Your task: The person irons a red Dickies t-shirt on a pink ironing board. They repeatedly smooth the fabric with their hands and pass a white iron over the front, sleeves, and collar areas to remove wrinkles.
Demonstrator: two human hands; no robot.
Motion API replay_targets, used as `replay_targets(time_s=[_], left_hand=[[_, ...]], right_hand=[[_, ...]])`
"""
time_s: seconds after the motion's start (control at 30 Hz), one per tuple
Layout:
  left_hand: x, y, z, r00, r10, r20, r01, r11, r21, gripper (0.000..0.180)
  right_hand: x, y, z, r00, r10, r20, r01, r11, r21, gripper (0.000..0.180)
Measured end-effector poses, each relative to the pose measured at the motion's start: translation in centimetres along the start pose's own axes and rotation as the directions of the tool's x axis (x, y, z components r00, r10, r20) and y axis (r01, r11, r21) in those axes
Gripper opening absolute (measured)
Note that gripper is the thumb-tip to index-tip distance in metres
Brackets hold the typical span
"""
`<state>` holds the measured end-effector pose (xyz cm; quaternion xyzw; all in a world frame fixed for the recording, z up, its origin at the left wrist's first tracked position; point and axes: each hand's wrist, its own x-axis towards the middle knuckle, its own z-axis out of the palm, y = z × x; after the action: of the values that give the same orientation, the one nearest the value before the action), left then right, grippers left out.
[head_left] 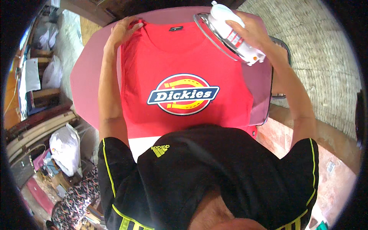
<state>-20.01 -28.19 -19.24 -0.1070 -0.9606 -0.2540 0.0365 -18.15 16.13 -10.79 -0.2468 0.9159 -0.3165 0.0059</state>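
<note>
A red sleeveless shirt [176, 57] lies spread flat, with a blue, white and yellow print on its chest and a dark label at the neckline. My left hand [124, 31] is at its far left shoulder, thumb and fingers closed on the cloth's edge. In my right hand [247, 31] is a white clothes iron [225, 17], gripped by its handle. The iron's shiny metal soleplate [214, 36] is tilted up on edge over the shirt's far right shoulder; whether it touches the cloth I cannot tell.
Under the shirt is a dull pink ironing surface [90, 76] with rounded corners. A dark metal frame [285, 50] shows at its right. On the left, a stuffed white plastic bag [65, 149] stands among boards and clutter. A patterned mat [306, 46] covers the floor at the right.
</note>
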Motion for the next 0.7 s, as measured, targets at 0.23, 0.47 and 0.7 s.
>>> replay_targets(time_s=[0.23, 0.47, 0.7], left_hand=[[0.3, 0.7, 0.5, 0.989, -0.077, -0.129, 0.022, 0.921, -0.389, 0.028], [0.7, -0.1, 1.0, 0.986, -0.091, -0.137, 0.047, 0.954, -0.295, 0.027], [1.1, -0.8, 1.1, 0.985, -0.145, -0.097, 0.108, 0.943, -0.314, 0.028]], right_hand=[[-2.4, -1.9, -1.6, 0.917, -0.132, 0.375, 0.134, 0.991, 0.021, 0.036], [-0.7, -6.4, 3.9, 0.9, -0.245, 0.36, 0.321, 0.932, -0.169, 0.037], [2.8, -12.1, 6.5, 0.853, -0.26, 0.453, 0.357, 0.923, -0.143, 0.04]])
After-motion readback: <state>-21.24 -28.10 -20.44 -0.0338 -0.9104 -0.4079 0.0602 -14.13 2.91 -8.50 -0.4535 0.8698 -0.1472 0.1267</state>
